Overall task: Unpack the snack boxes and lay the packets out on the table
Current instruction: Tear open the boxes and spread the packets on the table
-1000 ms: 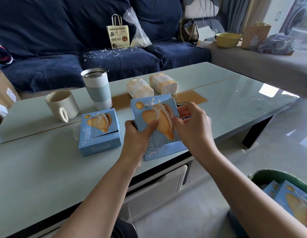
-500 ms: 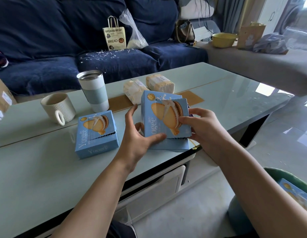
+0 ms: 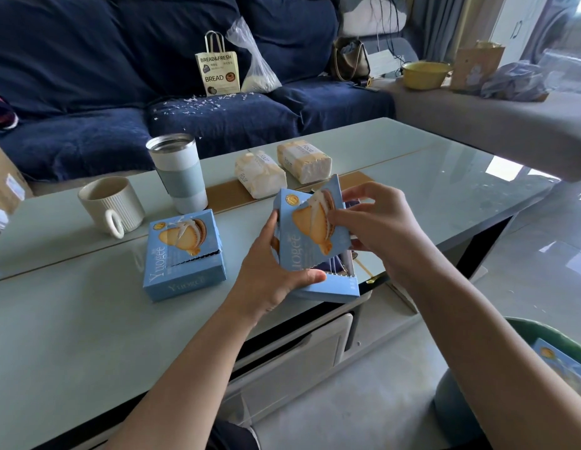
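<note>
A light-blue snack box (image 3: 310, 241) with a biscuit picture stands tilted at the near edge of the glass table (image 3: 71, 319). My left hand (image 3: 273, 271) grips its left side and lower corner. My right hand (image 3: 377, 228) pinches the torn front flap at its right edge, and the flap is lifted away from the box. Dark packets show in the gap under the flap. A second blue snack box (image 3: 185, 254), its tear strip partly open, lies flat on the table to the left. Two wrapped bread packets (image 3: 261, 173) (image 3: 305, 160) lie farther back.
A ribbed cream mug (image 3: 112, 206) and a white-and-blue tumbler (image 3: 180, 172) stand at the back left. A green basket (image 3: 549, 345) on the floor at lower right holds more blue boxes. A dark blue sofa with a paper bread bag (image 3: 219, 71) is behind the table.
The box went from flat-faced in both hands to tilted up. My right hand has pulled the front flap open along the tear line, exposing the inside.
</note>
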Demonstrator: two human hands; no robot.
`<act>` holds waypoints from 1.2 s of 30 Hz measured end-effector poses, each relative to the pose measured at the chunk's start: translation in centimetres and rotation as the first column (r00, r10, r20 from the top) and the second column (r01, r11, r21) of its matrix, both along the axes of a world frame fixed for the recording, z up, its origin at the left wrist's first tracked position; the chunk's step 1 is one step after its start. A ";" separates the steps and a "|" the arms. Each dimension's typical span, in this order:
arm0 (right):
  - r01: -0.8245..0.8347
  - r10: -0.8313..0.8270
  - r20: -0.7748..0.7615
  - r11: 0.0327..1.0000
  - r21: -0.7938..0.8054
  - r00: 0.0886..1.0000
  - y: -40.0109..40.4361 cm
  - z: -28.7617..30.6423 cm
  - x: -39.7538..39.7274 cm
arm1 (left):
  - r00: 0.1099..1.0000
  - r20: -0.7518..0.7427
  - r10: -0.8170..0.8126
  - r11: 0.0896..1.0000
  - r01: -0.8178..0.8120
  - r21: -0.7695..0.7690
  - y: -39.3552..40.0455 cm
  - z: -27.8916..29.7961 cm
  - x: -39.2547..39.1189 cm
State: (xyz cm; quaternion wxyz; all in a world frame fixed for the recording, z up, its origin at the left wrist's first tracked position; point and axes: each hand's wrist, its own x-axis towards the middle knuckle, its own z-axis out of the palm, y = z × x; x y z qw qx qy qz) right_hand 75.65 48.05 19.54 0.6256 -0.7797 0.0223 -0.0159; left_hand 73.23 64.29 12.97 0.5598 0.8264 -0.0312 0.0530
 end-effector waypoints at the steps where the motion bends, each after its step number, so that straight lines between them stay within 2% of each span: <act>1: -0.007 0.007 0.016 1.000 -0.004 1.000 0.3 0.1 -0.1 | 1.000 0.007 0.018 1.000 -0.019 0.019 -0.1 0.0 0.1; 6: -0.078 0.082 0.120 0.996 -0.041 0.989 1.5 0.6 -0.9 | 0.996 0.087 0.034 0.999 -0.036 0.021 -0.5 -0.4 0.1; 8: -0.112 0.109 0.125 0.994 0.013 0.986 1.6 0.9 -1.1 | 0.993 0.116 0.037 0.999 -0.036 -0.010 -0.3 -0.6 0.2; 10: -0.213 0.198 0.127 0.970 0.118 0.972 1.6 1.2 -1.3 | 0.989 0.144 0.042 0.999 -0.038 -0.030 -0.2 -0.6 0.2; 12: -0.312 0.290 0.135 0.932 0.187 0.947 1.6 1.6 -1.6 | 0.984 0.167 0.061 0.992 -0.041 -0.121 0.0 -0.3 0.1; 14: -0.324 0.300 0.145 0.928 0.182 0.943 1.5 1.8 -1.5 | 0.979 0.179 0.096 0.969 -0.051 -0.241 0.1 0.0 0.0; 15: -0.281 0.262 0.157 0.953 0.110 0.952 1.4 1.7 -1.3 | 0.978 0.177 0.113 0.957 -0.059 -0.285 0.2 0.2 -0.1; 17: -0.108 0.139 0.211 0.983 -0.150 0.968 1.2 1.2 -0.9 | 0.976 0.171 0.135 0.947 -0.076 -0.313 0.4 0.4 -0.3; 19: 0.021 0.083 0.262 0.928 -0.373 0.962 1.0 0.5 -0.6 | 0.972 0.172 0.157 0.947 -0.099 -0.304 0.6 0.4 -0.4; 20: 0.033 0.101 0.268 0.890 -0.455 0.958 1.0 0.0 -0.4 | 0.969 0.181 0.167 0.952 -0.110 -0.287 0.6 0.3 -0.4; 22: 0.000 0.147 0.221 0.832 -0.554 0.964 1.2 -1.0 -0.1 | 0.961 0.215 0.173 0.966 -0.123 -0.227 0.7 0.2 -0.5; 27: -0.113 0.182 0.050 0.776 -0.620 0.982 2.2 -2.6 1.2 | 0.954 0.250 0.164 0.981 -0.130 -0.145 0.8 0.3 -0.6; 30: -0.160 0.206 0.012 0.795 -0.585 0.979 3.5 -3.1 1.8 | 0.957 0.249 0.149 0.982 -0.113 -0.155 0.8 0.3 -0.8; 33: -0.252 0.256 -0.039 0.899 -0.359 0.966 4.2 -2.8 2.2 | 0.948 0.277 0.154 0.981 -0.114 -0.154 0.9 0.3 -0.9; 36: -0.385 0.380 -0.062 0.909 -0.160 0.923 3.6 -2.4 2.7 | 0.953 0.269 0.136 0.989 -0.114 -0.096 1.1 0.1 -1.0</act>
